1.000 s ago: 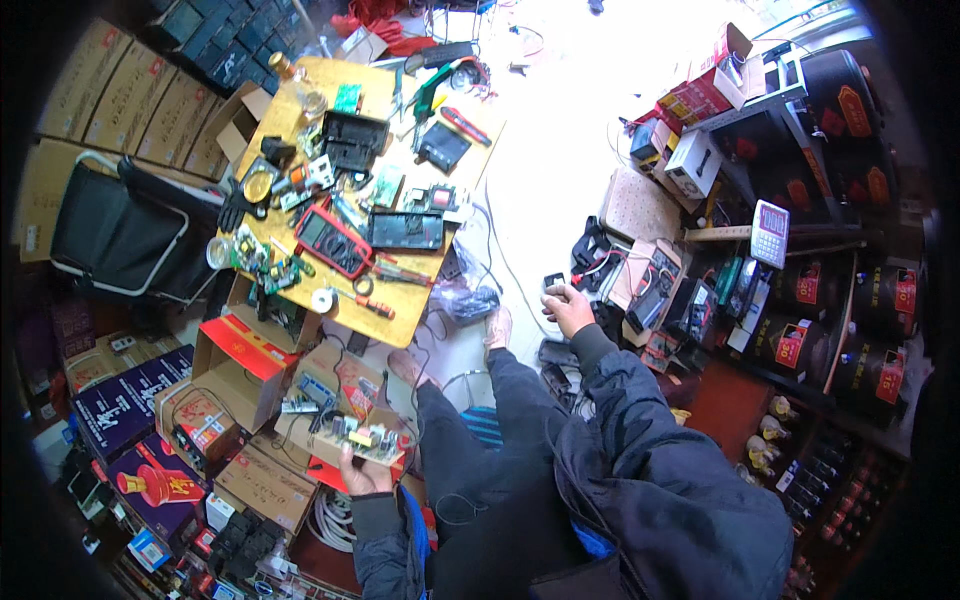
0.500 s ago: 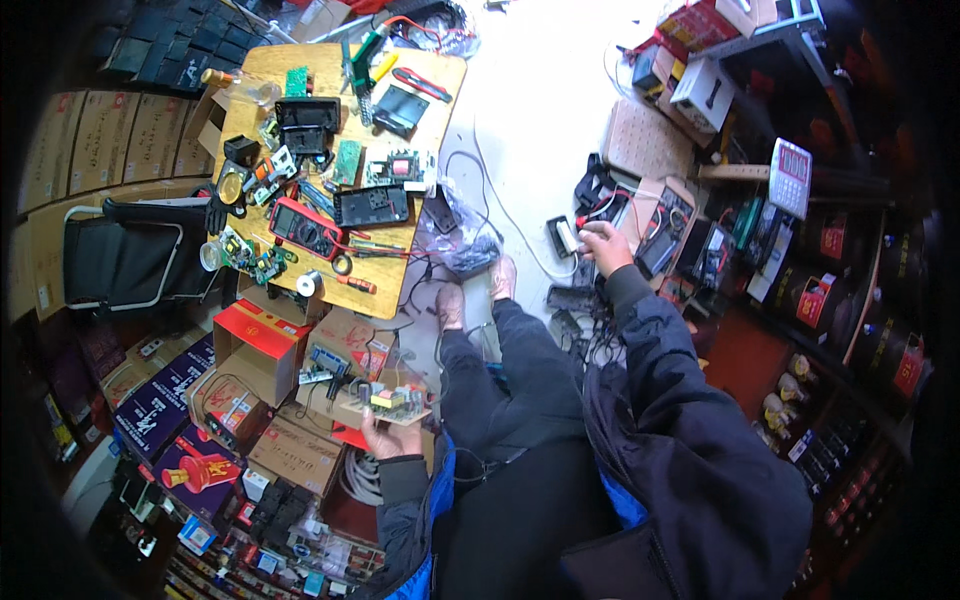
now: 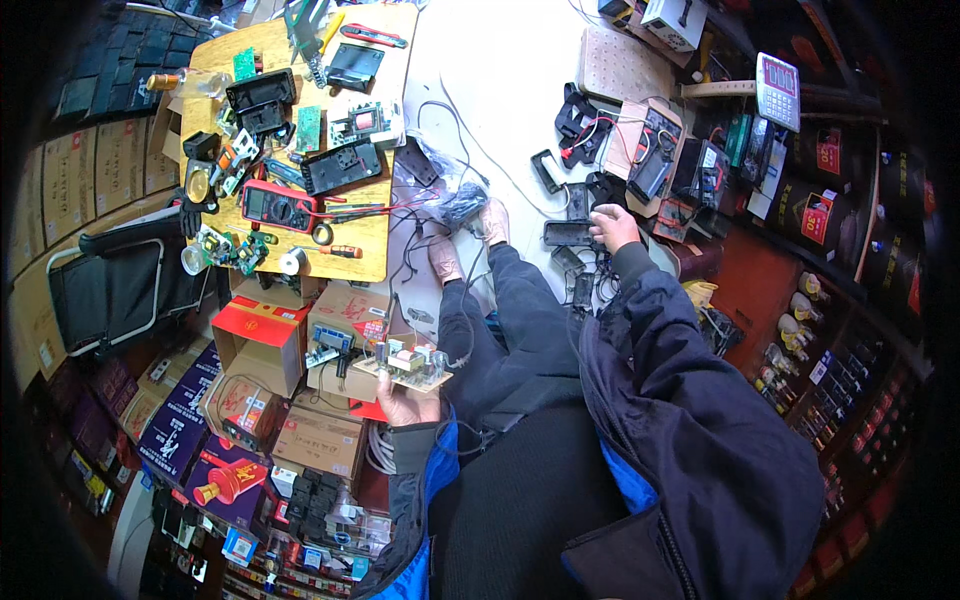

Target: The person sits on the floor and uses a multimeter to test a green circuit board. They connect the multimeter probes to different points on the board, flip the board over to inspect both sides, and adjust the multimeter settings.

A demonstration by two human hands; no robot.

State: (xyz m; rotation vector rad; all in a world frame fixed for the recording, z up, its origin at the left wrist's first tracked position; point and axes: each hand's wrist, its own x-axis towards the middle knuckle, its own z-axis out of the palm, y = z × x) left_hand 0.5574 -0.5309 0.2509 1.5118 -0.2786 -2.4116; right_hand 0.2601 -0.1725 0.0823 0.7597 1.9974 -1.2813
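Circuit board in left fingers; right fingers half-curled near case.

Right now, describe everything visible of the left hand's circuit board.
The circuit board has a thin tan base crowded with parts: a yellowish block mid-board, a dark upright cylinder near its left end. It's roughly level, component side up, its near edge held in the left hand, left of the person's legs. Underside and markings can't be made out.
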